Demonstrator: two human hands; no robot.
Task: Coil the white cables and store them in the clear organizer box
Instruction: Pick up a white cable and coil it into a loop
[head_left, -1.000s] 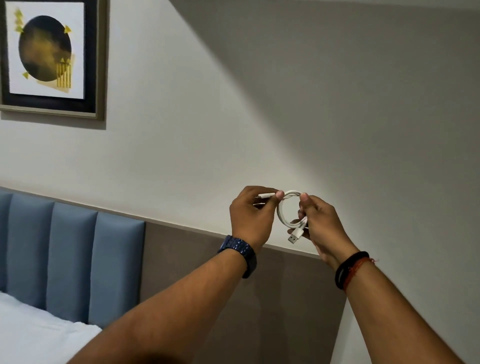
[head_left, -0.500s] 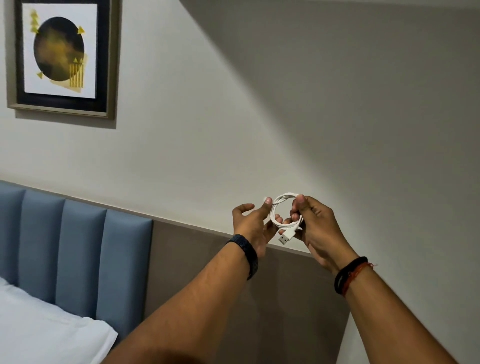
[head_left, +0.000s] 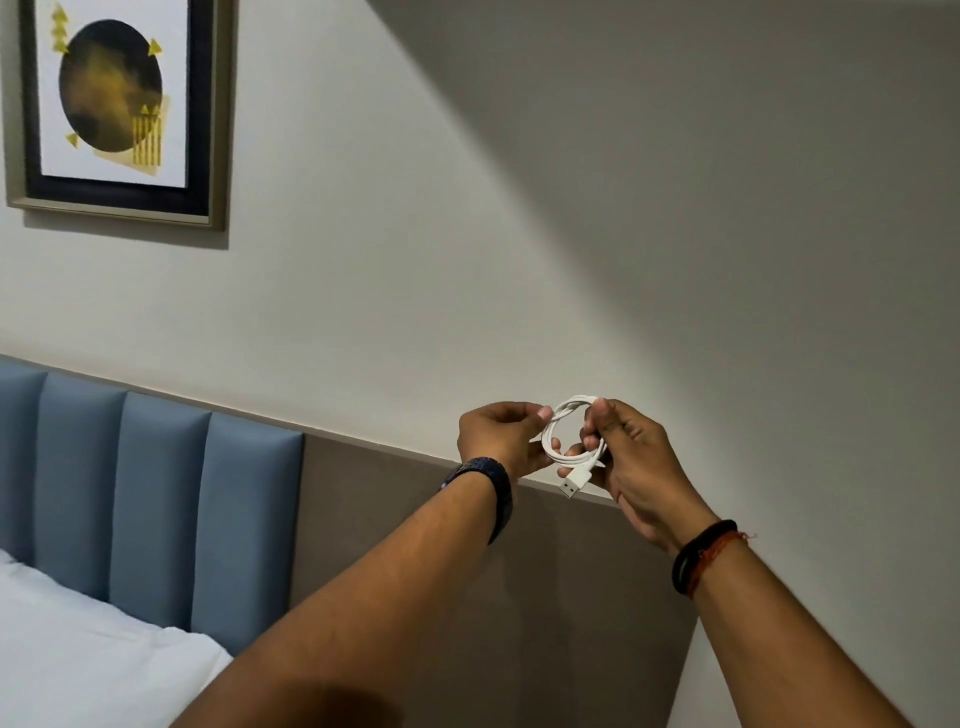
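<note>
A white cable (head_left: 569, 406) is held up in front of the wall, wound into a small coil between both hands. The loop's left side is pinched by the left hand (head_left: 498, 439), and its right side is gripped by the right hand (head_left: 628, 452), with the thumb laid over the top strands. The USB plug (head_left: 573, 482) is left hanging free below the coil.

The coiling step appears to be nearly finished. The loose plug end would next have to be tucked in or held against the loops so that the coil is not sprung open, and the bundle then carried to the clear organizer box.

That box is not in view, and neither are any worktop or other cables. The cable's other end is hidden, possibly inside the left hand, and the number of turns cannot be counted. Only the blue headboard (head_left: 156, 499) and a corner of the bed (head_left: 78, 649) are seen at the lower left.
</note>
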